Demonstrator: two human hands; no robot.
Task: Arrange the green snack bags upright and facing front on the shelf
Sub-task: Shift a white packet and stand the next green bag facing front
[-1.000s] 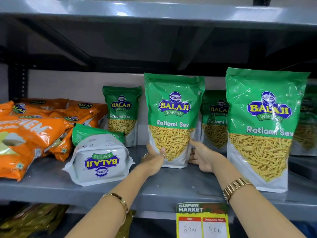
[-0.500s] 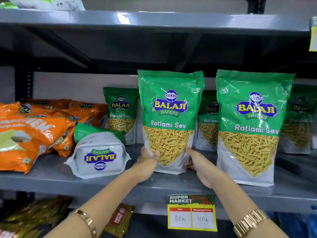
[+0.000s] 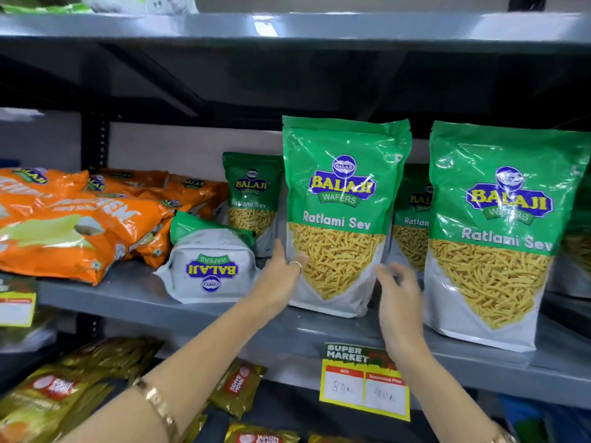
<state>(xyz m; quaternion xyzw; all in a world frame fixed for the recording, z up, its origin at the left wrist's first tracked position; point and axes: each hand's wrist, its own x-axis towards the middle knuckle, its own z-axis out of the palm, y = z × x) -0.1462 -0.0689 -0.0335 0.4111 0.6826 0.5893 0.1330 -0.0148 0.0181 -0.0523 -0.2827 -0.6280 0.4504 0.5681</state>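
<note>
A green Balaji Ratlami Sev bag (image 3: 342, 215) stands upright and facing front on the grey shelf (image 3: 153, 310). My left hand (image 3: 281, 279) holds its lower left edge, thumb on the front. My right hand (image 3: 399, 295) is blurred, its fingers spread beside the bag's lower right edge. A second green bag (image 3: 499, 225) stands upright to the right. Another green bag (image 3: 209, 270) lies tipped over to the left, its white bottom facing me. Two more green bags (image 3: 252, 193) (image 3: 412, 219) stand at the back.
Orange snack bags (image 3: 80, 225) lie piled on the shelf's left part. A yellow price label (image 3: 364, 382) hangs from the shelf's front edge. An upper shelf (image 3: 287, 27) runs overhead. Olive-gold packets (image 3: 64, 394) fill the shelf below.
The middle green bag now stands a little further forward. My right hand has loosened and spread its fingers at the bag's edge. My left hand has slid higher up the left edge.
</note>
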